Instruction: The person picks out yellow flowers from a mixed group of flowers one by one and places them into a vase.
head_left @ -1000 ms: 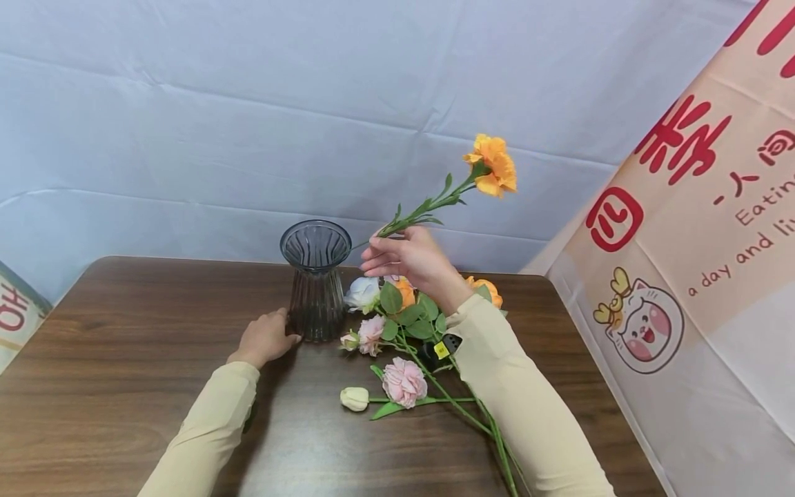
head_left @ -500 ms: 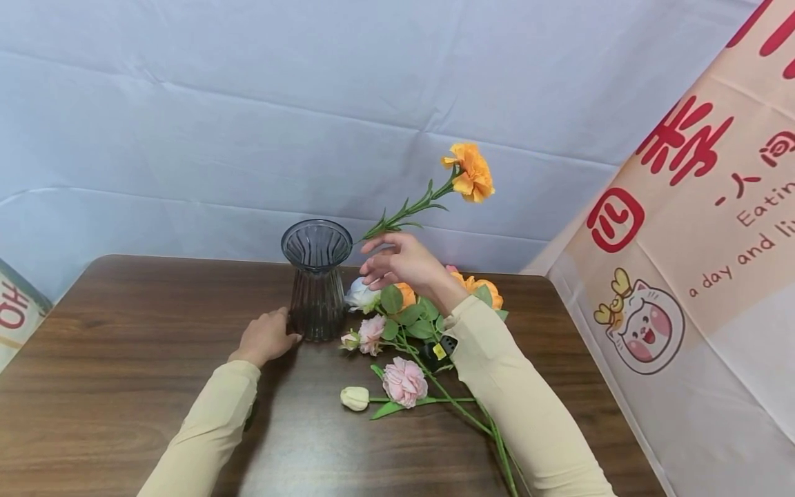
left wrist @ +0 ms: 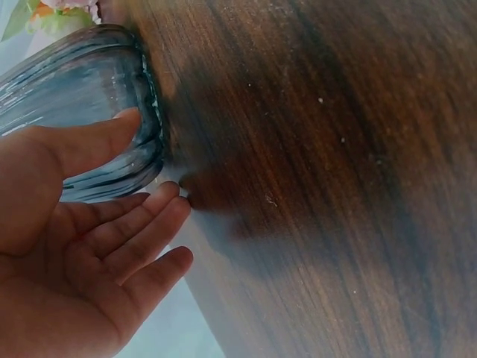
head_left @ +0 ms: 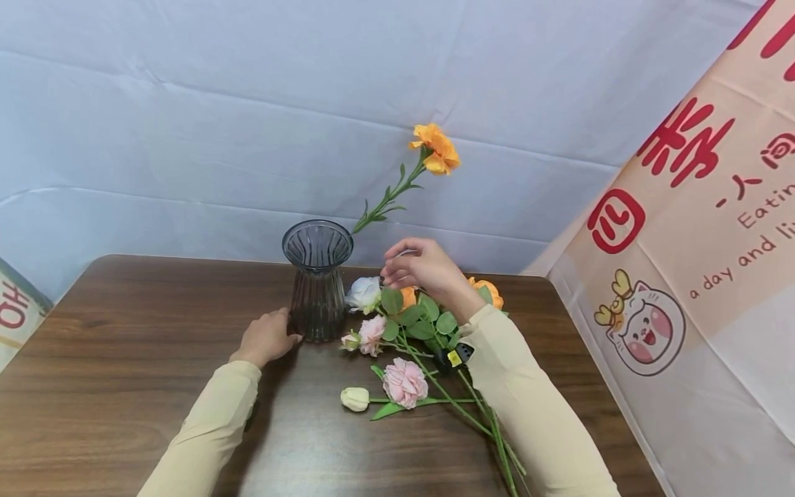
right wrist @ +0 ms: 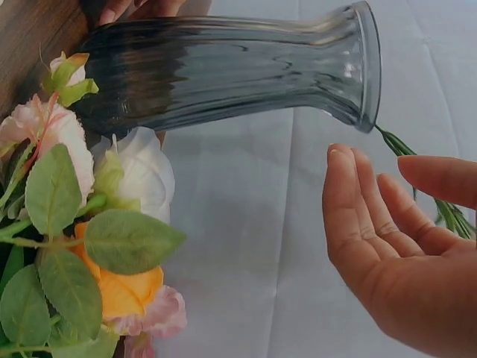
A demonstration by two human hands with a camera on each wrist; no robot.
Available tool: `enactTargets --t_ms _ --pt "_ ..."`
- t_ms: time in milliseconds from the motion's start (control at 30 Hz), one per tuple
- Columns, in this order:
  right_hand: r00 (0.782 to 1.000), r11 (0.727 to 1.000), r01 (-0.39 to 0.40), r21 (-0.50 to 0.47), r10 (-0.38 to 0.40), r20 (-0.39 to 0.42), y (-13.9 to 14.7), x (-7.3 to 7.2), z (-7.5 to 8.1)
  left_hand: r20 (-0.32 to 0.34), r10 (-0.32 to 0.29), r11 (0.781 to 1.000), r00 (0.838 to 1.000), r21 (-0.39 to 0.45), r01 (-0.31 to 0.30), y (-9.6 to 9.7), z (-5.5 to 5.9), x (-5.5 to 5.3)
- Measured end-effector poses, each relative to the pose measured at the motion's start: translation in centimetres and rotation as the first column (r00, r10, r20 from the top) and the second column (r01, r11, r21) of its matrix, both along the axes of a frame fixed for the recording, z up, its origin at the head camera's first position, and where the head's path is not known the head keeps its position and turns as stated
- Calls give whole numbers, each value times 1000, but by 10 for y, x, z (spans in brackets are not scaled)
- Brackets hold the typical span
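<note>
A grey-blue ribbed glass vase point(head_left: 317, 304) stands upright on the wooden table. My left hand point(head_left: 266, 338) holds its base from the left, the thumb point(left wrist: 100, 145) across the glass and the fingers on the other side. An orange carnation point(head_left: 437, 150) leans up and right from the vase's mouth. Its green stem point(right wrist: 399, 145) meets the rim; the lower stem does not show clearly through the glass. Just right of the vase, my right hand point(head_left: 425, 269) is raised above the other flowers, fingers relaxed and apart from the stem in the head view.
Right of the vase lie a white-blue rose point(head_left: 364, 294), an orange bloom point(head_left: 486, 291), pink flowers point(head_left: 405, 382) and a cream tulip point(head_left: 355, 399), their stems point(head_left: 497, 431) running under the right sleeve. A pale cloth point(head_left: 217, 138) hangs behind the table; a printed banner point(head_left: 702, 207) hangs at right.
The right hand has let go of the carnation's stem and drawn back down and right. The carnation has shifted left and stands more upright at the vase. The left hand has stayed put.
</note>
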State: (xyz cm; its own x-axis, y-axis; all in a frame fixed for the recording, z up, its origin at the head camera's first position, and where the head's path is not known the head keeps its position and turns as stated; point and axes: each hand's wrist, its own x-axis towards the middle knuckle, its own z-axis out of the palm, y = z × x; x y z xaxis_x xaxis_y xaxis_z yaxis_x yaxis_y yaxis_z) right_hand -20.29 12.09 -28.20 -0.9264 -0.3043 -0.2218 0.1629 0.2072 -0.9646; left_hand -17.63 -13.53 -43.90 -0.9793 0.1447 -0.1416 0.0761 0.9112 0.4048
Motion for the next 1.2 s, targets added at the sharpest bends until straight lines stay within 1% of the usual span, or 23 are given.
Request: enactTargets --t_ms 200,467,700,833,1000,1200 --pt "1000 999 21 27 -21 5 9 3 1 8 -4 1000 1000 -3 4 0 0 0" --pt "1000 999 4 31 -3 -15 23 5 -1 14 2 1000 1000 -4 -2 0 -1 0" --pt "999 994 18 107 -14 -39 37 7 2 18 1 1000 1000 -2 -1 0 0 0" --pt "999 990 22 141 -16 -46 48 8 0 16 -1 1000 1000 1 1 0 0 0" --pt "999 986 31 166 -26 -35 61 9 -5 3 0 1000 1000 -3 0 1 1 -1" --pt "998 982 53 181 -59 29 77 14 -15 -8 -1 1000 1000 -12 1 1 2 0"
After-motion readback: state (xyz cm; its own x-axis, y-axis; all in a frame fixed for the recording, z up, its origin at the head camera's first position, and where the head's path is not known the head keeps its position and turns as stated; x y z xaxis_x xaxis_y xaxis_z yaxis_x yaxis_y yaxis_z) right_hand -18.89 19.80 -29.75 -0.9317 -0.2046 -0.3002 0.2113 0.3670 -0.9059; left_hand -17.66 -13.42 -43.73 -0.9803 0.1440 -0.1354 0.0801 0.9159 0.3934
